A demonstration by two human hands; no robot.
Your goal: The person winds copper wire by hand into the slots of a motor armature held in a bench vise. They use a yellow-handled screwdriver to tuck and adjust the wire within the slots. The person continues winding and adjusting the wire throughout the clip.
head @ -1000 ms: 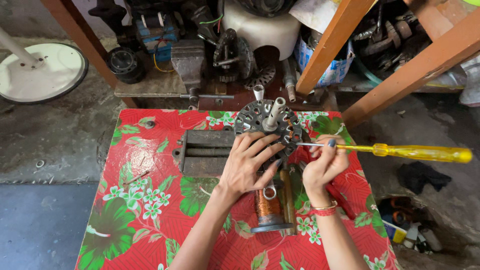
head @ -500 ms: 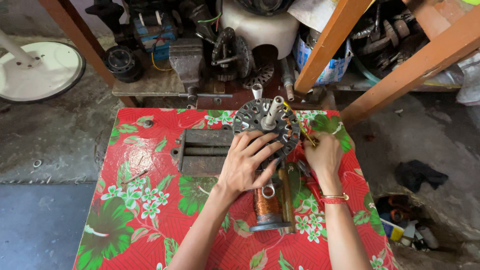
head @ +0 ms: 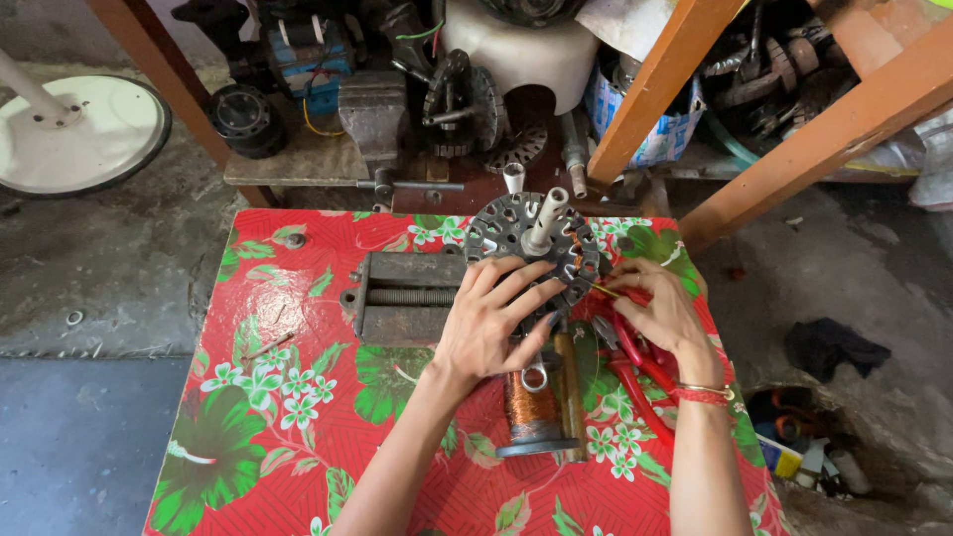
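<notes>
A round grey motor stator (head: 516, 233) with copper windings and a white shaft sticking up stands at the far middle of the table. My left hand (head: 491, 333) lies spread over its near side and grips it. My right hand (head: 660, 313) is at the stator's right rim. Its fingertips pinch a thin yellowish strand (head: 602, 291) there. Red-handled pliers (head: 635, 369) lie on the cloth under my right wrist. A spool of copper wire (head: 531, 409) lies just below my left hand.
The table has a red floral cloth (head: 288, 417). A flat metal vise (head: 402, 298) lies left of the stator. Behind the table are a bench vise (head: 372, 114), motor parts and orange wooden beams (head: 824, 139). A white round base (head: 69, 129) sits on the floor at left.
The long yellow-handled screwdriver that my right hand held out to the right is gone from view. My right hand has moved in to the stator's rim. My left hand has stayed on the stator.
</notes>
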